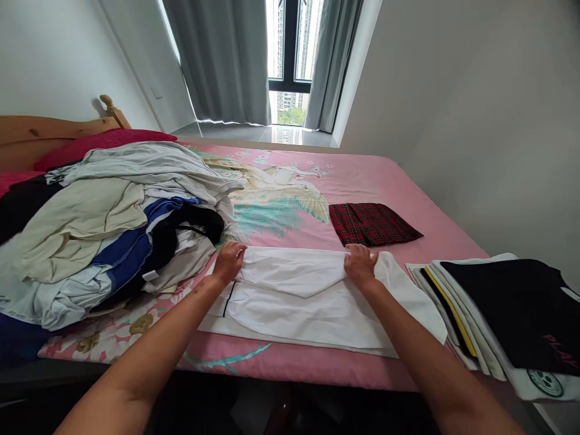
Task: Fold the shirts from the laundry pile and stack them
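A white shirt (290, 314) lies flattened and partly folded near the front edge of the bed, with a thin black line at its left part. At the shirt's far left corner, my left hand (230, 261) is closed with curled fingers on the fabric. My right hand (361, 264) pinches the far edge farther right, the cloth creasing in a shallow V between the two hands. Both hands rest low, close to the bed. The fingertips are partly hidden behind the hands.
A big heap of loose clothes (86, 229) covers the left side of the pink bed (362, 172). Folded red plaid cloth (374, 223) lies beyond my right hand. To the right is a stack of folded garments (512, 314), a black one on top. Walls flank the bed.
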`<control>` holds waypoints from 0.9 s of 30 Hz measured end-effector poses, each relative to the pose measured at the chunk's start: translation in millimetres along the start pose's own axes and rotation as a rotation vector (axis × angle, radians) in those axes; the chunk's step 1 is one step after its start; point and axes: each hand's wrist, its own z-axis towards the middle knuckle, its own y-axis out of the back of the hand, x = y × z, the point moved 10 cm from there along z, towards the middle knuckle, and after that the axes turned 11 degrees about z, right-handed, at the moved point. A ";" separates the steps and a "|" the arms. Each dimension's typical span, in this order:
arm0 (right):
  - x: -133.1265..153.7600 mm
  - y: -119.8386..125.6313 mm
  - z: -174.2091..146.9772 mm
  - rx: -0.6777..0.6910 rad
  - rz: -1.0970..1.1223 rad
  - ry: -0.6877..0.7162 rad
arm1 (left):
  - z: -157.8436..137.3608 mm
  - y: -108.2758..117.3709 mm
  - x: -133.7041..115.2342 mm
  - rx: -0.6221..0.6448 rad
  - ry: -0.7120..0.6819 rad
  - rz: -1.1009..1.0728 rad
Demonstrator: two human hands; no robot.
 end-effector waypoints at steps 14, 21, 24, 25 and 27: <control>-22.5 -50.7 -42.1 0.440 -0.108 -0.197 | -40.5 -80.4 -46.8 0.282 -0.188 0.255; -39.4 -10.8 -28.8 0.296 -0.158 -0.269 | -39.3 -80.3 -49.6 0.259 -0.219 0.295; 2.8 -24.8 -29.8 0.301 -0.121 -0.142 | -40.0 -80.1 -50.0 0.270 -0.223 0.316; 14.4 -32.8 -32.7 0.323 -0.107 -0.108 | -40.7 -80.0 -50.1 0.278 -0.222 0.320; 29.5 -51.6 -42.4 0.399 -0.094 -0.068 | -42.5 -79.5 -51.2 0.300 -0.219 0.318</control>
